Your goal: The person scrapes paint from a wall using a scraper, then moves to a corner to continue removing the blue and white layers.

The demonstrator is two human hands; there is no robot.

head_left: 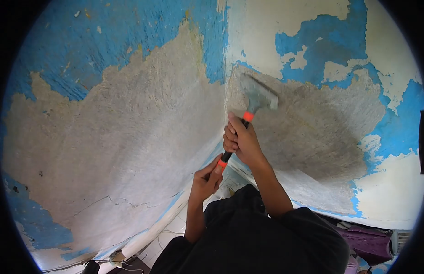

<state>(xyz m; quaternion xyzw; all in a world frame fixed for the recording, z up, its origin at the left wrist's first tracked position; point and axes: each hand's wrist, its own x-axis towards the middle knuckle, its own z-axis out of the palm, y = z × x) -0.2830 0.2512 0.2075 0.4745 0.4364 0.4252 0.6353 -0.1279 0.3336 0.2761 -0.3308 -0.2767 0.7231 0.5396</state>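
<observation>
A long-handled wall scraper [257,91] slants up toward the corner, its wide grey blade at the stripped part of the right wall [312,123]. My right hand [243,141] wraps round the black handle just below the upper orange band, thumb pointing along it. Lower down, my left hand [207,179] grips the handle's end at the other orange band. The blade is slightly smeared by motion and overlaps the bare plaster, below a patch of pale paint.
Blue paint [148,23] stays above the grey bare plaster of the left wall [129,118]. Blue and cream patches surround the bare area on the right. White pipes or skirting [152,233] and cables run along the floor's edge. Purple cloth [367,242] lies at lower right.
</observation>
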